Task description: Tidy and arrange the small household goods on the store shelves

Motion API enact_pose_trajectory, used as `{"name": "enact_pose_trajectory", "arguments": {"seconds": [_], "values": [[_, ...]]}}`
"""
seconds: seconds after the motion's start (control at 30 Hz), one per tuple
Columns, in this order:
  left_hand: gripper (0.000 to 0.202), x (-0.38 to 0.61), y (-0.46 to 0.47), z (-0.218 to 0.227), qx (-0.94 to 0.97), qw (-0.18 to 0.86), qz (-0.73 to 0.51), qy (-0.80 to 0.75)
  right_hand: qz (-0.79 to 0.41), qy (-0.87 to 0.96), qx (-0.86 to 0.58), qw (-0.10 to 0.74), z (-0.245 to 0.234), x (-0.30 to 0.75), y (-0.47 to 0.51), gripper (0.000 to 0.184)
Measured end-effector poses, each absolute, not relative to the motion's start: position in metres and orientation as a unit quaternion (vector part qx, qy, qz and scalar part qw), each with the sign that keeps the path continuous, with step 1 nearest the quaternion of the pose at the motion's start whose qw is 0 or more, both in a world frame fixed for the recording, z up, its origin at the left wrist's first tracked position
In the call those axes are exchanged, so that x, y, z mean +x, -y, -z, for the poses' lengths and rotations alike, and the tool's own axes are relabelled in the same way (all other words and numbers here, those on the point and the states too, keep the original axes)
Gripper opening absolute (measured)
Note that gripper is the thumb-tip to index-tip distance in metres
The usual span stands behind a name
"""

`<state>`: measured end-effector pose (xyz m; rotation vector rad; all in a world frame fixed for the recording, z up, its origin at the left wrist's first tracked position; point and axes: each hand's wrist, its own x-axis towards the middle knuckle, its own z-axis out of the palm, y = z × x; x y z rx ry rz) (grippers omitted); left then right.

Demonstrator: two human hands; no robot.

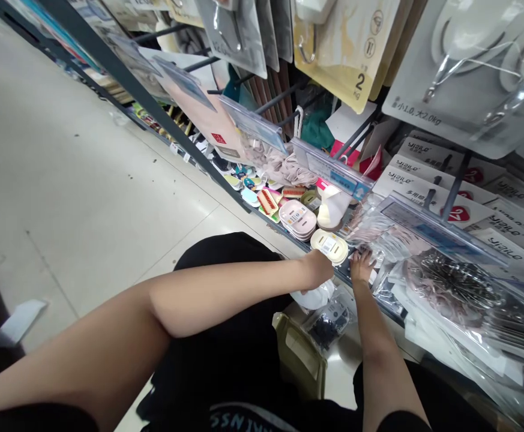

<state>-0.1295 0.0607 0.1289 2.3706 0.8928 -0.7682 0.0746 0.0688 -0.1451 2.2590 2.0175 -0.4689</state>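
My left hand (319,270) is closed, its back toward me, in front of the low shelf's edge. A pale white item (313,297) shows right under it; whether the fingers grip it is hidden. Just beyond those knuckles lies a cream oval plastic dish (329,246) with a label. My right hand (361,267) reaches down onto the shelf with fingers spread, touching the area beside clear plastic packets (383,264). Below and between my arms are a clear bag with dark contents (329,324) and an olive-green bin (300,354).
Stacked pink dishes (298,219) and a red-bristled brush (268,203) sit along the shelf to the left. Hooks with price holders (334,168) jut out above my hands. White boxed packs (428,186) and hanging hook packages (334,48) crowd overhead. Tiled floor (86,180) lies left.
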Motion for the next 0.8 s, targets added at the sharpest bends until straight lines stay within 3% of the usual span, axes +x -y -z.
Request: {"name": "enact_pose_trajectory", "arguments": {"seconds": [0.17,0.27,0.4,0.5,0.63,0.73,0.8], "values": [[0.066,-0.148,-0.088,-0.165,0.854,0.274,0.309,-0.316,0.151,-0.774,0.582,0.2,0.105,0.092,-0.095,0.033],[0.066,-0.165,-0.103,-0.17,0.842,0.321,0.301,-0.311,0.169,-0.802,0.52,0.239,0.075,0.102,-0.105,0.015],[0.059,-0.184,-0.109,-0.166,0.828,0.389,0.261,-0.309,0.148,-0.811,0.504,0.258,0.029,0.1,-0.096,0.021],[0.053,-0.194,-0.1,-0.172,0.833,0.406,0.2,-0.317,0.101,-0.837,0.474,0.256,-0.012,0.1,-0.068,0.031],[0.044,-0.2,-0.075,-0.193,0.841,0.366,0.079,-0.391,0.01,-0.877,0.427,0.218,-0.074,0.122,-0.007,0.025],[0.046,-0.199,-0.056,-0.203,0.792,0.411,-0.088,-0.443,0.023,-0.87,0.471,0.141,-0.131,0.155,0.042,0.017],[0.053,-0.193,-0.046,-0.201,0.722,0.484,-0.229,-0.438,0.097,-0.863,0.49,0.081,-0.175,0.177,0.068,0.023]]}}
